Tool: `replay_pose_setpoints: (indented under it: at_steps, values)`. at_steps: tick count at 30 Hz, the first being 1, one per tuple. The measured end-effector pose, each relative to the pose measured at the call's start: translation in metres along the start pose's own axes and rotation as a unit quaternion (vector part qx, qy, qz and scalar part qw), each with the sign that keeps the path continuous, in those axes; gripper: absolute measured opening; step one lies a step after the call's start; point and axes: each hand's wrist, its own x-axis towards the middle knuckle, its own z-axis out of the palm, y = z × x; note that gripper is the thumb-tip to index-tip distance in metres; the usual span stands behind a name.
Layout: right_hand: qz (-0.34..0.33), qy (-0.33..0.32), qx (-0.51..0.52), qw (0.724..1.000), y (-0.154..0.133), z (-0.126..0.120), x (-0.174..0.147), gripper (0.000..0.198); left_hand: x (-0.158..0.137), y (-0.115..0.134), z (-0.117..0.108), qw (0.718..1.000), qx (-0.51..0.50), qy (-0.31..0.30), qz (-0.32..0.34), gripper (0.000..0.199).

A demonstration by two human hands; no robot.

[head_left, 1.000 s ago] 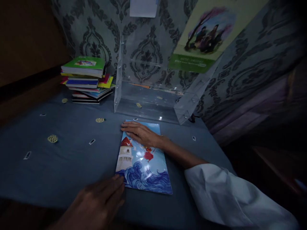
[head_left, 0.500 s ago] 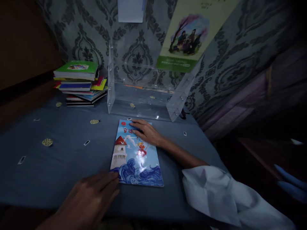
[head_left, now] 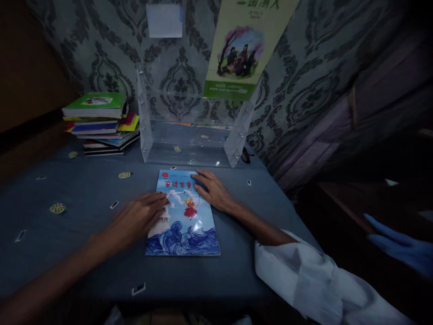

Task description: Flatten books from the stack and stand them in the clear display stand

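Note:
A closed paperback book [head_left: 189, 237] lies flat on the cloth-covered table, its blue cover showing a tower, a white bird, a figure in red and dark waves. Over its left edge rests my left hand [head_left: 144, 212], fingers stretched out and covering part of the tower; the hand is slightly blurred. My right hand [head_left: 213, 192] lies on the upper right of the cover, fingers spread, hiding the end of the red title. Neither hand grips anything. Just behind the book stands a clear acrylic rack [head_left: 189, 155].
At the back left is a stack of books [head_left: 96, 128] with a green one on top. A greenish-yellow booklet [head_left: 237, 58] leans upright at the rack's right. White paper [head_left: 164, 21] hangs on the wallpaper. The blue tablecloth [head_left: 84, 253] ends near the front; a blue object [head_left: 399, 243] is at the right.
My left hand has moved up from the book's lower left corner to the middle of its left edge. My right hand has slid slightly, uncovering more of the title. The view has shifted.

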Motion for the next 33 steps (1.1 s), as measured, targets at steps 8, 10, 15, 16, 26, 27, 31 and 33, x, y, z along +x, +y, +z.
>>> replay_pose_setpoints:
  at_steps: [8, 10, 15, 16, 26, 27, 31, 33]
  values:
    - [0.027, 0.009, 0.021, 0.999, 0.001, 0.001, -0.007, 0.045, 0.053, -0.030, 0.009, 0.997, 0.033, -0.057, -0.030, 0.047]
    - [0.037, 0.012, 0.022, 0.999, -0.001, 0.001, -0.007, 0.046, 0.064, -0.030, 0.012, 0.997, 0.039, -0.070, -0.023, 0.047]
    - [0.064, 0.021, 0.014, 0.998, -0.009, 0.003, -0.008, 0.045, 0.085, -0.027, 0.023, 0.996, 0.056, -0.065, -0.009, 0.047]
    - [0.066, 0.024, 0.011, 0.997, -0.011, 0.002, -0.009, 0.045, 0.088, -0.028, 0.026, 0.997, 0.052, -0.062, -0.004, 0.047]
    - [0.066, 0.030, 0.003, 0.997, -0.022, -0.001, -0.025, 0.045, 0.104, -0.033, 0.040, 0.996, -0.035, -0.062, 0.048, 0.053]
    - [0.067, 0.030, 0.005, 0.997, -0.024, -0.001, -0.027, 0.045, 0.105, -0.032, 0.040, 0.996, -0.037, -0.069, 0.048, 0.053]
    - [0.068, 0.020, 0.015, 0.997, -0.032, -0.006, -0.035, 0.046, 0.112, -0.027, 0.038, 0.994, -0.038, -0.088, 0.053, 0.054]
    - [0.071, 0.017, 0.022, 0.997, -0.035, -0.007, -0.038, 0.046, 0.118, -0.024, 0.038, 0.993, -0.040, -0.087, 0.063, 0.053]
